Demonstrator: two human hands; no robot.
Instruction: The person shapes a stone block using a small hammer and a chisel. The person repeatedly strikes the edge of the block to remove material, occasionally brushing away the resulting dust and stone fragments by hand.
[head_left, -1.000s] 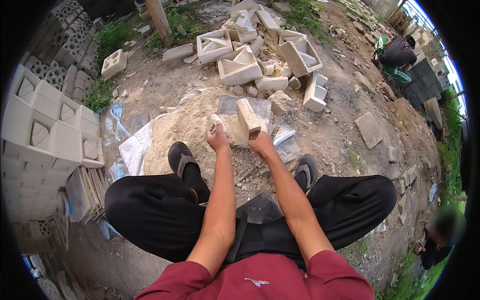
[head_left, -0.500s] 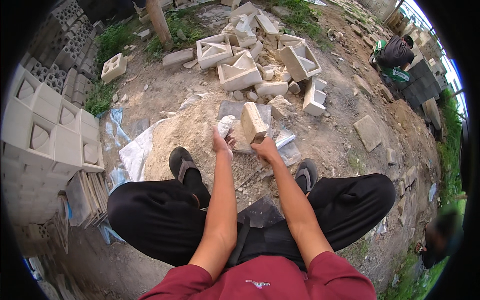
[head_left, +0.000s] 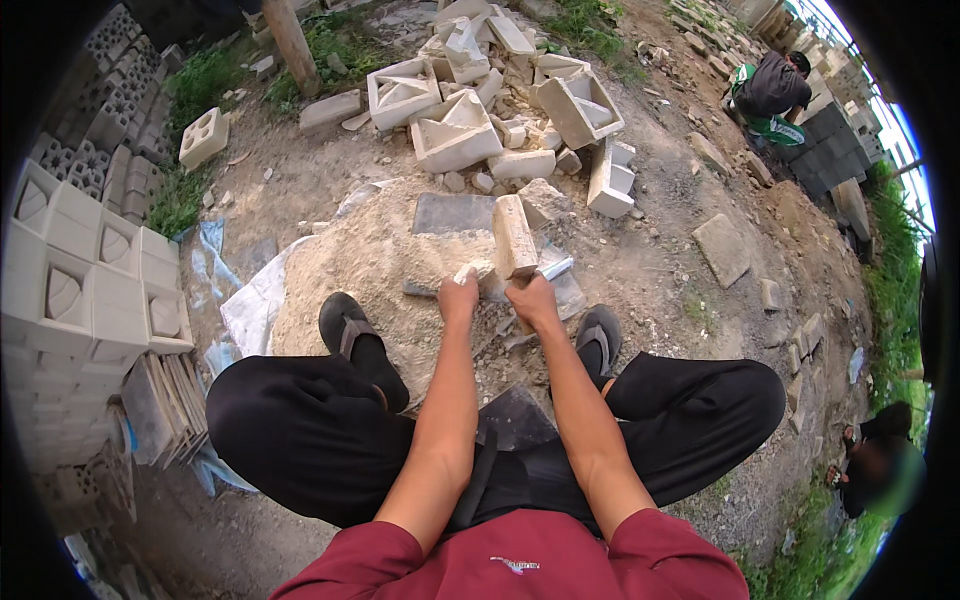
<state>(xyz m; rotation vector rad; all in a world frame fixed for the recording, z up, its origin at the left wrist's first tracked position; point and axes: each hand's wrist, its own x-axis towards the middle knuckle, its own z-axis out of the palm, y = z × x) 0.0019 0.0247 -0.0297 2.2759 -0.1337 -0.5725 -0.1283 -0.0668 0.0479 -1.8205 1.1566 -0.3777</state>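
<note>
My left hand (head_left: pixel 458 296) is closed on a pale broken chunk of block (head_left: pixel 474 271), its knuckles turned up, low over a dust-covered dark slab (head_left: pixel 455 213). Close to its right, my right hand (head_left: pixel 532 299) grips the near end of a thick, dusty wooden block like a mallet (head_left: pixel 513 238). That block tilts away from me, and whether it has a separate handle is hidden by my fingers. The two hands are apart. A mound of tan crushed rubble (head_left: pixel 345 255) lies around the slab, between my sandalled feet and beyond.
Broken cream blocks (head_left: pixel 455 130) are heaped just ahead. Stacked pale blocks (head_left: pixel 120 300) and leaning boards (head_left: pixel 165 410) stand at the left. A wooden post (head_left: pixel 291 45) rises at the far left. Another person (head_left: pixel 770 90) bends by grey blocks (head_left: pixel 830 145) at the far right.
My left hand has turned from palm-up to knuckles-up and lowered the chunk nearer to me, by the slab. The mallet-like block has swung slightly rightward. The whole view has shifted a little.
</note>
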